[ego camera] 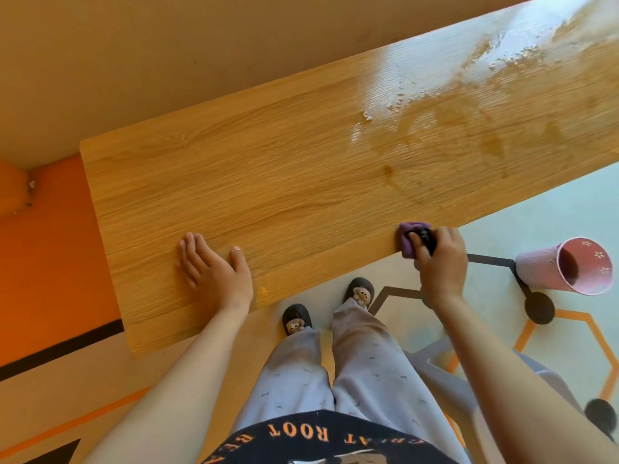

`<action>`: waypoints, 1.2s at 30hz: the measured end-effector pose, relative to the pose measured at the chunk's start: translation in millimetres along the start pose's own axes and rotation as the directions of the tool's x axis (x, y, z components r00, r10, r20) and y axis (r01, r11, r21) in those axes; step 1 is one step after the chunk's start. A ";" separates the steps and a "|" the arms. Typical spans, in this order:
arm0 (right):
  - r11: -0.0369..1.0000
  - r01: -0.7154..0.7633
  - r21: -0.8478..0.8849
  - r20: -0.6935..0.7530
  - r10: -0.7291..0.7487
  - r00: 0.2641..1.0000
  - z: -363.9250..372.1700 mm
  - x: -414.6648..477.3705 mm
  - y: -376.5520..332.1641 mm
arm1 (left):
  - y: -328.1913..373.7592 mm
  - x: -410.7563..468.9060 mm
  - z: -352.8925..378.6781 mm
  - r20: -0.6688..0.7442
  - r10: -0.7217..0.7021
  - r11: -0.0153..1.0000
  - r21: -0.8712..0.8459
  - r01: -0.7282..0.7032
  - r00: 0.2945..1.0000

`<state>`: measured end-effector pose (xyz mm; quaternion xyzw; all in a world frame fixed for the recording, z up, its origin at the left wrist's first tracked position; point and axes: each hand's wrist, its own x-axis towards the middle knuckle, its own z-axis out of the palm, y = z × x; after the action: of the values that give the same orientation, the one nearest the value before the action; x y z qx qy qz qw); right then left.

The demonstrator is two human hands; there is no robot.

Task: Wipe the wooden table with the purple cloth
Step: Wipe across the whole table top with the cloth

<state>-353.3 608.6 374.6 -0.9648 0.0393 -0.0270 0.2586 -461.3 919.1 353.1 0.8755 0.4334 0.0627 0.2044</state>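
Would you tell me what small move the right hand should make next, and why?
Probably push the cloth up toward the wet stains: the right hand grips it at the table's near edge, and the stains lie beyond it.

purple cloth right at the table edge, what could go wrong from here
The purple cloth is bunched small in the right hand at the near edge of the table, so strokes may only smear the wet patch further right. Wiping toward that edge could drip liquid onto the floor by the slippers.
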 end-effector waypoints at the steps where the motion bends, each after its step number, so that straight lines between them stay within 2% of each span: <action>1: 1.000 -0.014 -0.007 -0.010 0.014 1.000 -1.9 2.6 1.4 | 3.0 0.5 -2.5 -0.001 -0.010 0.999 -0.030 0.010 1.000; 4: 1.000 -0.007 -0.012 0.001 0.007 1.000 3.8 -3.5 -13.2 | 25.3 -4.7 -8.3 -0.015 0.048 0.994 -0.102 -0.049 0.999; 8: 0.980 0.179 0.084 0.155 -0.190 0.969 22.0 -26.2 -45.1 | 82.1 -25.9 10.6 0.130 0.330 0.932 -0.204 -0.301 0.935; 10: 0.959 0.265 0.100 0.208 -0.281 0.937 24.5 -27.5 -47.0 | 107.6 -35.6 25.4 0.159 0.386 0.910 -0.228 -0.347 0.909; 12: 0.946 0.312 0.092 0.230 -0.325 0.917 18.0 -15.0 -34.3 | 128.7 -41.9 38.6 0.146 0.354 0.923 -0.214 -0.320 0.924; 16: 0.960 0.272 0.068 0.196 -0.280 0.940 -10.4 35.8 16.6 | 158.4 -50.4 60.6 0.101 0.309 0.936 -0.210 -0.284 0.946; 19: 0.940 0.341 0.033 0.214 -0.340 0.916 -27.3 73.7 46.7 | 170.7 -54.8 76.0 0.068 0.234 0.968 -0.107 -0.226 0.970; 22: 0.854 0.509 0.108 0.284 -0.517 0.808 -25.7 87.4 50.3 | 173.9 -57.2 80.4 0.024 0.218 0.976 0.011 -0.218 0.976; 26: 0.618 0.731 0.290 0.413 -0.770 0.487 -12.2 106.1 34.9 | 174.1 -57.9 81.9 -0.004 0.208 0.978 0.016 -0.208 0.978; 28: 0.542 0.773 0.330 0.450 -0.810 0.376 -7.8 127.4 22.0 | 176.1 -56.3 83.7 -0.011 0.203 0.979 0.019 -0.202 0.979; 29: 0.526 0.780 0.340 0.459 -0.816 0.350 -5.7 140.2 13.8 | 177.0 -55.7 84.1 -0.010 0.196 0.980 0.023 -0.196 0.981; 31: 0.526 0.780 0.339 0.462 -0.815 0.349 3.6 168.2 -4.5 | 178.1 -55.8 83.9 -0.008 0.190 0.981 0.037 -0.189 0.982; 36: 0.605 0.745 0.281 0.401 -0.780 0.482 42.7 243.7 -64.7 | 178.4 -55.5 83.7 -0.008 0.185 0.981 0.056 -0.185 0.983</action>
<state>-103.6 663.8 377.8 -0.8451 -0.4595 0.1025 0.2533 -340.7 753.7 354.3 0.9169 0.3530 0.0751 0.1707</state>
